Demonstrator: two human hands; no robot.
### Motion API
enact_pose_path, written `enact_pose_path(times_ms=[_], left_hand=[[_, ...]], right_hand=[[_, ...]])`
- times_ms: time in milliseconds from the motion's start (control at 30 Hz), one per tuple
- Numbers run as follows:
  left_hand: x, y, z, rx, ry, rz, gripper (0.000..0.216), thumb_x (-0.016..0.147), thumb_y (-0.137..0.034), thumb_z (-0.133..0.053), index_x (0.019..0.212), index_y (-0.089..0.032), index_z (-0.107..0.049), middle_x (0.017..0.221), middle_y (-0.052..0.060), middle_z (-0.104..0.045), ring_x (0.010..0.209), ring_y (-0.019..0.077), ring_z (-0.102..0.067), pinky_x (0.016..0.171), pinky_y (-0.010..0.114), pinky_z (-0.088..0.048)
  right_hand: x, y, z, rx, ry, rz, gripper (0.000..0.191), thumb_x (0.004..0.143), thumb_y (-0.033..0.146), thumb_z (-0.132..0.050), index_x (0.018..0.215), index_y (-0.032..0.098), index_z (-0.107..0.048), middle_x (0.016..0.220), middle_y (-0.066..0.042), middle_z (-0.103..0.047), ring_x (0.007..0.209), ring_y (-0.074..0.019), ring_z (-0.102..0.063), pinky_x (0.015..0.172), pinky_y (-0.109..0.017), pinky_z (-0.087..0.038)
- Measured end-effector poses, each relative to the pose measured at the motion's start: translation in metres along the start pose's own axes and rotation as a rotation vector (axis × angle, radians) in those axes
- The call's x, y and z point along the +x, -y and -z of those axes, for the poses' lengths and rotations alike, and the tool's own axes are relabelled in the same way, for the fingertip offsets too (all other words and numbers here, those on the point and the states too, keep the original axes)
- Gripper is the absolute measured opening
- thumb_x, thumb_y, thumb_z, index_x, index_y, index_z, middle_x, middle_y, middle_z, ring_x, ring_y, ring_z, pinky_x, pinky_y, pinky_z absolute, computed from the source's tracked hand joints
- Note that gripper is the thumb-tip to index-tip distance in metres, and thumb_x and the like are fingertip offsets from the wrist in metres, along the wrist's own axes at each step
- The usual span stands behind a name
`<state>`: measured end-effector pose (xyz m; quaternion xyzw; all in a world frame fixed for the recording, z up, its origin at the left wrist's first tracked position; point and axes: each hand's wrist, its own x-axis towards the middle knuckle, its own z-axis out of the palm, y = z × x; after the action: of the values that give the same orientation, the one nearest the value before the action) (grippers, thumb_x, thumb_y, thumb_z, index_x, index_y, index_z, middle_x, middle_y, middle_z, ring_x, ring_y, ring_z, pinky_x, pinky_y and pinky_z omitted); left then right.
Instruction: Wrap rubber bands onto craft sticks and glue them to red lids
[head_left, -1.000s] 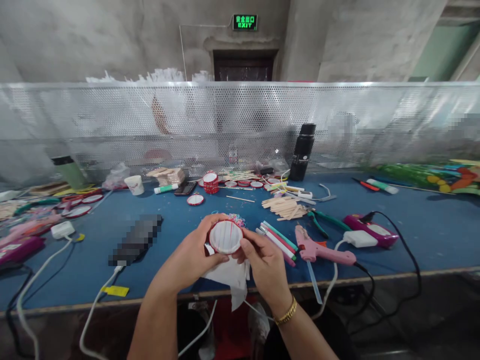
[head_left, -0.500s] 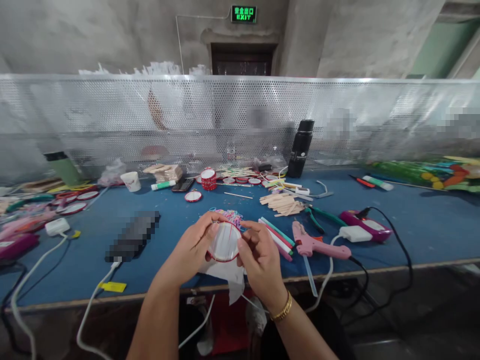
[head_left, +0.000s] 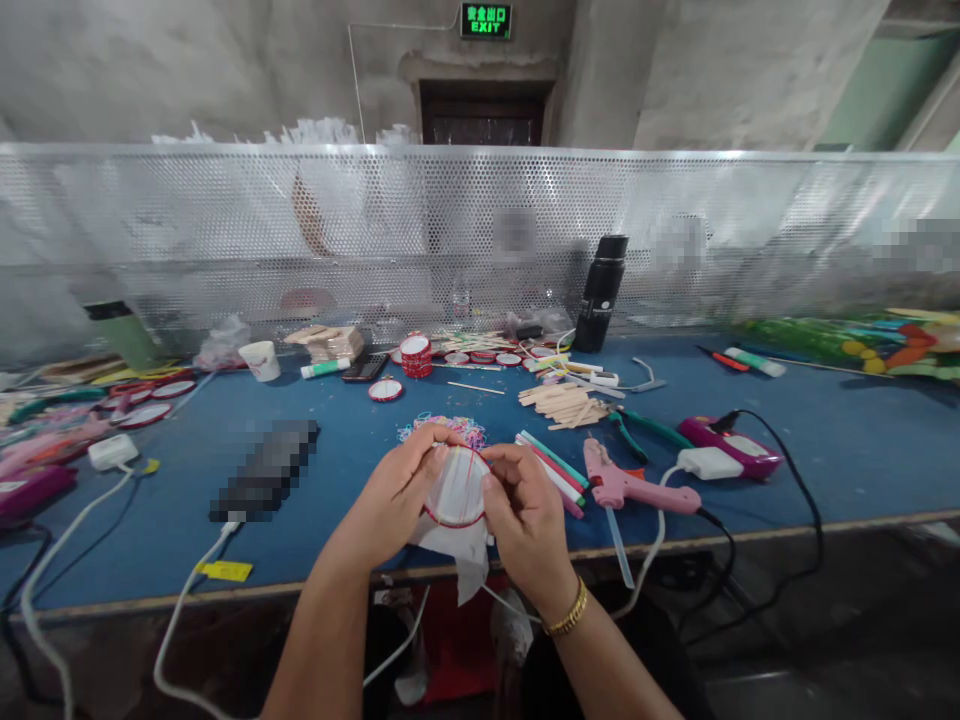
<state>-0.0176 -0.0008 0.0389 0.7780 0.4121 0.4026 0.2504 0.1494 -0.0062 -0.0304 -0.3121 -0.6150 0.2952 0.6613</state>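
Between my two hands is a small round hoop [head_left: 456,488] with a red rim and a pale white face, tilted toward me near the table's front edge. My left hand [head_left: 405,490] grips its left side, thumb on the face near the top. On the right side, my right hand [head_left: 525,510] pinches the rim between thumb and fingers; a gold bracelet circles that wrist. White tissue [head_left: 465,560] hangs below the hoop over the table edge. Just behind it lies a heap of colourful thin strands [head_left: 442,428].
To the right are several markers [head_left: 555,470], a pink glue gun [head_left: 630,485], green-handled pliers [head_left: 637,430] and wooden sticks [head_left: 566,403]. A dark phone [head_left: 270,470] charges at left. Finished-looking red hoops [head_left: 416,357] are stacked farther back, near a black bottle [head_left: 604,295].
Both hands and the hoop have shifted slightly to the right. The grip on the hoop looks the same, and more of the strand heap shows behind it.
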Motion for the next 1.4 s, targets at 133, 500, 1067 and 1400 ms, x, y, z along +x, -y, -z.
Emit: enact_pose_path(times_ms=[133, 500, 1067, 1400], left_hand=[[0.001, -0.002, -0.001, 0.018, -0.014, 0.008, 0.029, 0.107, -0.037, -0.038, 0.109, -0.023, -0.062, 0.104, 0.004, -0.069, 0.091, 0.0196, -0.062, 0.089, 0.035, -0.049], [0.001, 0.0, -0.003, 0.019, -0.007, 0.043, 0.03, 0.107, -0.039, -0.037, 0.11, -0.023, -0.062, 0.1, 0.003, -0.069, 0.091, 0.0195, -0.063, 0.088, 0.034, -0.05], [-0.007, 0.009, 0.01, -0.054, 0.175, 0.053, 0.075, 0.082, -0.057, -0.079, 0.146, -0.027, -0.054, 0.144, 0.012, -0.062, 0.122, 0.0308, -0.063, 0.103, 0.045, -0.053], [-0.005, 0.0, 0.011, 0.077, 0.16, 0.065, 0.075, 0.071, -0.038, -0.09, 0.137, -0.026, -0.058, 0.145, 0.012, -0.062, 0.129, 0.0343, -0.059, 0.113, 0.054, -0.044]], right_hand=[[-0.001, -0.001, 0.0, 0.008, -0.002, -0.044, 0.013, 0.1, 0.026, -0.051, 0.11, 0.023, -0.059, 0.077, 0.002, -0.058, 0.059, -0.012, -0.05, 0.055, -0.025, -0.043], [0.0, -0.003, 0.0, 0.015, -0.001, -0.076, 0.013, 0.1, 0.028, -0.052, 0.109, 0.023, -0.06, 0.077, 0.002, -0.058, 0.055, -0.0104, -0.049, 0.052, -0.024, -0.042], [0.002, -0.003, 0.0, -0.046, -0.076, -0.116, 0.021, 0.097, 0.032, -0.058, 0.115, 0.021, -0.06, 0.078, 0.0, -0.06, 0.06, -0.0133, -0.053, 0.053, -0.025, -0.043], [0.005, 0.003, -0.001, 0.146, -0.038, -0.226, 0.03, 0.099, 0.047, -0.057, 0.117, 0.023, -0.054, 0.069, 0.006, -0.054, 0.047, -0.0103, -0.046, 0.043, -0.023, -0.037]])
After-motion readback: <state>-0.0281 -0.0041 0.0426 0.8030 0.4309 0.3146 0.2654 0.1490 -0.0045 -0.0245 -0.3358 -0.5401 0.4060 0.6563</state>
